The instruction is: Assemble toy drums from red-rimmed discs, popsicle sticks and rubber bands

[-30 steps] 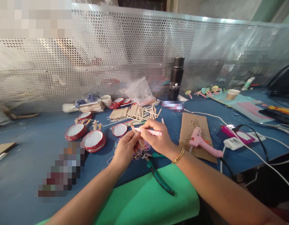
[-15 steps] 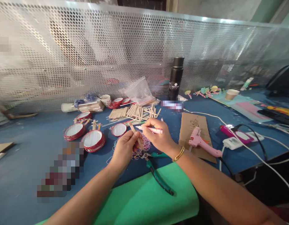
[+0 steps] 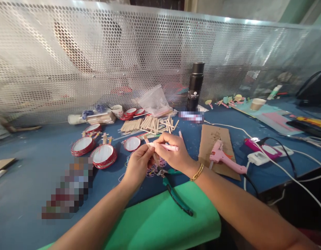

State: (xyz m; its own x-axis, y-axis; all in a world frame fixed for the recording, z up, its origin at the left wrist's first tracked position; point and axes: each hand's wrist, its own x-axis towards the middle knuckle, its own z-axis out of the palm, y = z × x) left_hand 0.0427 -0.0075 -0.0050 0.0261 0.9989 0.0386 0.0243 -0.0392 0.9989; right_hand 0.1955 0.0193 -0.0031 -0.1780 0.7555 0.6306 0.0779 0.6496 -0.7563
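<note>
So the left hand has a wooden stick pinched between thumb and fingers, held up above the blue surface, top end poking out. The right hand's grip is closed around a pink marker, pen-style, pointed at that stick. Looks like the tip's touching the wood, but the fingers crowd it, so I wouldn't swear to it.

Right below the hands there's a tangle of colourful loops, with green-handled pliers just beside it, spread open, one handle lying across a green sheet. A whole pile of plain sticks sits just beyond the hands, plus a red-rimmed round piece near the left one. Off to the right, a pink glue gun rests on some cardboard, handle sticking out past the edge.
</note>
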